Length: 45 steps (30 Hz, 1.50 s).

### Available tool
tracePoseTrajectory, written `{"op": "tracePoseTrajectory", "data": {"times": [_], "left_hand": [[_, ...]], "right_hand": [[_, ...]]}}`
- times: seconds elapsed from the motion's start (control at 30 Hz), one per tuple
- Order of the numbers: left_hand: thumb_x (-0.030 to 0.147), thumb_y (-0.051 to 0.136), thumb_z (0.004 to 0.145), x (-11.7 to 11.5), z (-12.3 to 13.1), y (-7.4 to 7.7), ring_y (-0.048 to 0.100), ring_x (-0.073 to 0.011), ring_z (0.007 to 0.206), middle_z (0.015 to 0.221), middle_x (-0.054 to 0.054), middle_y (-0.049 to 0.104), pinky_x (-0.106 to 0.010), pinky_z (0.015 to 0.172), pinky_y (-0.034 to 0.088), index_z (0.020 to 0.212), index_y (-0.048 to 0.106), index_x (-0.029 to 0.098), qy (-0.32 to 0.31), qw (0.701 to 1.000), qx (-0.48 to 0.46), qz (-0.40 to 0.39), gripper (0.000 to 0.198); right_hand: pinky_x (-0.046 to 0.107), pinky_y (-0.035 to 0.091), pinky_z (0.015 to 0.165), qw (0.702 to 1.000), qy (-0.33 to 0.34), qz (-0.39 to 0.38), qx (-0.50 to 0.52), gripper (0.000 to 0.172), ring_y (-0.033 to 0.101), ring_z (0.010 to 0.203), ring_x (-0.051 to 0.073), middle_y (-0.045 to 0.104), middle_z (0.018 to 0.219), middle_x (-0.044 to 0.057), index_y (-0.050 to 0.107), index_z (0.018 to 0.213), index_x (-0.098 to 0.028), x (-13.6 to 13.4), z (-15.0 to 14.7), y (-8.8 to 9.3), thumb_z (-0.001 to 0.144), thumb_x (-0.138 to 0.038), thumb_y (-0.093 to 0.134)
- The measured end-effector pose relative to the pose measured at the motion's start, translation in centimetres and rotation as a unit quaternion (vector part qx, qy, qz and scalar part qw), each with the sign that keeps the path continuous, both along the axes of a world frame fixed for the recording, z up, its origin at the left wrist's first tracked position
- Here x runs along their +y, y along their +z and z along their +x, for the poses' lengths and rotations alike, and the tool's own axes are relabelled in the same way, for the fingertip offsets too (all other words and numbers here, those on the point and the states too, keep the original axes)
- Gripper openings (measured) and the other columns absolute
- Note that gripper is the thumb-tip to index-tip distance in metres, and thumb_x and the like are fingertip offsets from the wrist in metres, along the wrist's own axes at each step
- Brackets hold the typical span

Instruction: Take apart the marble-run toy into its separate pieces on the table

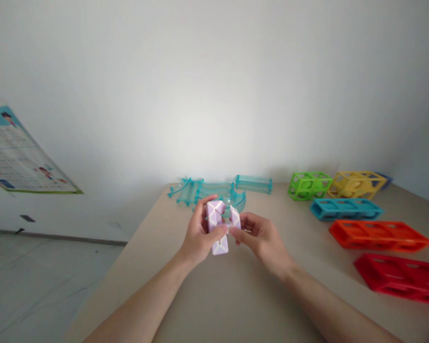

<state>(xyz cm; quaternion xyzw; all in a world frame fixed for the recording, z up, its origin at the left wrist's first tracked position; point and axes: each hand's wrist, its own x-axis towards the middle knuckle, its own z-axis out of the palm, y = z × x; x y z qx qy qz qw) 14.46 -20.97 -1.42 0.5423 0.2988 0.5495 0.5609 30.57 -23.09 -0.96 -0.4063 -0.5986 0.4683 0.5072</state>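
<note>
A folded twist puzzle of pale purple and white wedge segments (217, 220) is held up over the beige table (236, 295). My left hand (197, 237) is closed round its taller left part, thumb across the front. My right hand (259, 236) pinches the shorter right part between thumb and fingers. Both hands are above the table's middle, and both forearms reach in from the bottom edge.
Clear teal track pieces (214, 190) lie just beyond the hands. At the right are lattice blocks: green (309, 185), yellow (355, 184), blue (345, 209), orange (377, 235) and red (403, 277). A poster (17, 157) hangs on the left wall, with grey floor below.
</note>
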Motion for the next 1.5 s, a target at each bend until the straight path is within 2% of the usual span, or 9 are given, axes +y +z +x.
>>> {"op": "tracePoseTrajectory", "data": {"times": [0.2, 0.3, 0.37, 0.57, 0.7, 0.83, 0.97, 1.23, 1.5], "left_hand": [[0.016, 0.074, 0.067, 0.3, 0.6, 0.0, 0.059, -0.0111, 0.071, 0.09, 0.001, 0.063, -0.021, 0.062, 0.047, 0.115, 0.05, 0.027, 0.025, 0.996, -0.044, -0.079, 0.054], [0.011, 0.071, 0.066, 0.3, 0.7, 0.4, 0.06, -0.0116, 0.07, 0.085, 0.002, 0.062, -0.022, 0.061, 0.046, 0.109, 0.052, 0.024, 0.01, 0.989, -0.077, -0.123, 0.049], [0.01, 0.069, 0.066, 0.3, 0.7, 0.6, 0.06, -0.0121, 0.069, 0.082, 0.002, 0.061, -0.022, 0.06, 0.046, 0.106, 0.053, 0.023, -0.006, 0.984, -0.094, -0.15, 0.045], [0.015, 0.065, 0.07, 0.2, 0.5, 0.9, 0.059, -0.0135, 0.064, 0.077, 0.001, 0.06, -0.025, 0.056, 0.048, 0.1, 0.055, 0.02, -0.044, 0.973, -0.074, -0.213, 0.033], [0.014, 0.068, 0.068, 0.4, 0.4, 0.8, 0.056, -0.011, 0.061, 0.075, 0.003, 0.059, -0.023, 0.056, 0.045, 0.1, 0.055, 0.021, -0.009, 0.985, -0.018, -0.171, 0.036], [0.013, 0.066, 0.068, 0.4, 0.3, 0.4, 0.054, -0.0078, 0.06, 0.078, 0.004, 0.059, -0.019, 0.056, 0.04, 0.107, 0.055, 0.023, 0.028, 0.989, 0.03, -0.142, 0.041], [0.013, 0.064, 0.07, 0.4, 0.2, 0.4, 0.054, -0.0079, 0.062, 0.08, 0.004, 0.059, -0.018, 0.054, 0.038, 0.109, 0.055, 0.023, 0.009, 0.988, 0.042, -0.145, 0.041], [0.015, 0.069, 0.069, 0.0, 0.2, 1.1, 0.051, -0.0068, 0.057, 0.074, 0.005, 0.057, -0.018, 0.05, 0.036, 0.105, 0.056, 0.021, -0.036, 0.985, 0.006, -0.166, 0.039], [0.021, 0.075, 0.066, 0.2, -0.1, 1.5, 0.055, -0.0097, 0.054, 0.069, 0.003, 0.058, -0.02, 0.05, 0.039, 0.099, 0.06, 0.02, -0.08, 0.973, -0.007, -0.218, 0.036]], "right_hand": [[0.028, 0.048, 0.069, 0.973, -0.071, 0.166, -0.144, 0.012, 0.058, 0.073, 0.016, 0.062, 0.083, 0.003, 0.063, 0.095, -0.017, -0.3, 0.1, -0.3, 0.086, -0.024, 0.063], [0.027, 0.047, 0.069, 0.945, -0.078, 0.262, -0.179, 0.015, 0.056, 0.075, 0.015, 0.059, 0.085, 0.003, 0.063, 0.101, -0.017, -0.2, 0.3, -0.1, 0.086, -0.017, 0.061], [0.028, 0.046, 0.07, 0.935, -0.068, 0.291, -0.189, 0.02, 0.055, 0.077, 0.016, 0.058, 0.088, 0.004, 0.063, 0.107, -0.017, -0.2, 0.3, 0.0, 0.087, -0.015, 0.059], [0.031, 0.046, 0.072, 0.941, -0.025, 0.277, -0.194, 0.031, 0.053, 0.081, 0.018, 0.057, 0.093, 0.005, 0.059, 0.118, -0.019, -0.4, 0.8, 0.0, 0.087, -0.017, 0.059], [0.03, 0.045, 0.068, 0.954, -0.041, 0.237, -0.181, 0.021, 0.053, 0.077, 0.017, 0.057, 0.087, 0.004, 0.062, 0.109, -0.019, -0.2, 0.7, 0.0, 0.09, -0.022, 0.056], [0.029, 0.043, 0.064, 0.952, -0.059, 0.223, -0.203, 0.016, 0.051, 0.072, 0.016, 0.054, 0.08, 0.002, 0.064, 0.103, -0.019, -0.2, 0.4, 0.1, 0.088, -0.023, 0.061], [0.03, 0.043, 0.066, 0.94, -0.046, 0.254, -0.223, 0.015, 0.052, 0.075, 0.017, 0.055, 0.084, 0.004, 0.064, 0.102, -0.019, -0.3, 0.6, 0.4, 0.088, -0.02, 0.059], [0.034, 0.047, 0.075, 0.912, 0.019, 0.31, -0.269, 0.028, 0.053, 0.085, 0.021, 0.055, 0.095, 0.009, 0.057, 0.119, -0.019, -0.4, 1.6, 0.9, 0.092, -0.02, 0.051], [0.036, 0.05, 0.084, 0.899, 0.09, 0.35, -0.247, 0.039, 0.055, 0.1, 0.023, 0.058, 0.108, 0.012, 0.053, 0.129, -0.024, -0.8, 1.3, 1.6, 0.093, -0.012, 0.043]]}}
